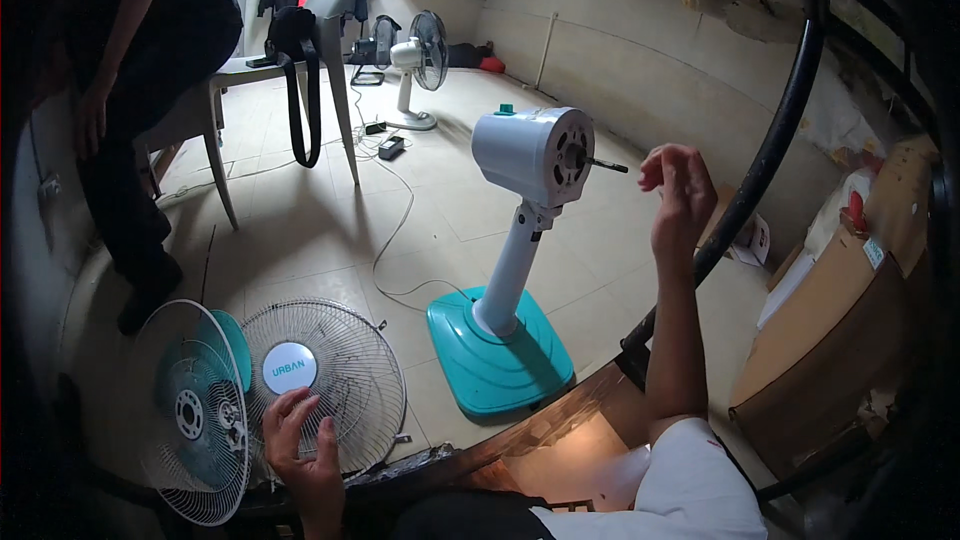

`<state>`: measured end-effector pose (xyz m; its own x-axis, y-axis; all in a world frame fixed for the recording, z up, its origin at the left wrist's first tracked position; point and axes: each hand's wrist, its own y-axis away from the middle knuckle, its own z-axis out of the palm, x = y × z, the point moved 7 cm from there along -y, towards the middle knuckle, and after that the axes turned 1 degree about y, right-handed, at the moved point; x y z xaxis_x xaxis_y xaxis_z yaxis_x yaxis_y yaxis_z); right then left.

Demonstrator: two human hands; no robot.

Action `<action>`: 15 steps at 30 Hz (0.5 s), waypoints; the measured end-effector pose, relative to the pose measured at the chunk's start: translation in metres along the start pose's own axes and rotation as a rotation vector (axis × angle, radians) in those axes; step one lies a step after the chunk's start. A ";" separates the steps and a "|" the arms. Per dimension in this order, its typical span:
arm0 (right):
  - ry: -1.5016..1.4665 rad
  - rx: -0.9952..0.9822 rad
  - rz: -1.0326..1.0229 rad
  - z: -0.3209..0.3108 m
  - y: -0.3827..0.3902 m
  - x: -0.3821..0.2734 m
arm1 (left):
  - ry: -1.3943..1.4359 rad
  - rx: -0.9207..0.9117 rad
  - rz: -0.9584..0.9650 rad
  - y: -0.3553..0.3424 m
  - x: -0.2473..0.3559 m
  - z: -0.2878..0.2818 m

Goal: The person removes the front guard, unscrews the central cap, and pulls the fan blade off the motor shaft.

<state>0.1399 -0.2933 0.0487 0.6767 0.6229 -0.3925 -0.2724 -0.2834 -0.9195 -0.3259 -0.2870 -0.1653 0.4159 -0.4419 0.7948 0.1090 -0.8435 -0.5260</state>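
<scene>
Ahead of me stands a fan body with a white motor housing (pixel 520 148), its grille and blade off. A thin metal shaft (pixel 606 166) sticks out of its front toward the right. My right hand (pixel 683 190) is raised just beyond the shaft's tip, apart from it, its fingers curled together; anything between them is too small to make out. My left hand (pixel 305 445) is at the lower left with fingers apart, in front of a round wire front grille (pixel 350 370) with a white centre disc (pixel 290 368). Beside it a rear grille (pixel 190 510) stands tilted, a teal fan blade (pixel 232 345) partly behind it.
The fan's teal base (pixel 500 370) rests on the tiled floor, a cable (pixel 408 205) trailing behind. A black curved metal bar (pixel 775 155) rises at the right, near cardboard boxes (pixel 830 330). A person (pixel 130 120) sits by a plastic chair (pixel 335 100); another fan (pixel 408 55) stands farther back.
</scene>
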 end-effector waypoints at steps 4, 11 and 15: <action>0.692 -0.001 -0.220 0.006 -0.036 -0.033 | -0.022 -0.006 0.022 0.000 0.001 0.000; 0.915 -0.596 -0.312 0.057 -0.040 -0.032 | -0.015 -0.026 0.003 0.000 -0.003 -0.001; 1.032 -0.794 -0.200 0.076 -0.039 -0.018 | -0.002 -0.028 0.015 0.001 -0.002 -0.003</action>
<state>0.0865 -0.2374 0.0901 0.9620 -0.0354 0.2708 0.1266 -0.8207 -0.5572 -0.3297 -0.2878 -0.1666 0.4194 -0.4536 0.7864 0.0780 -0.8450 -0.5290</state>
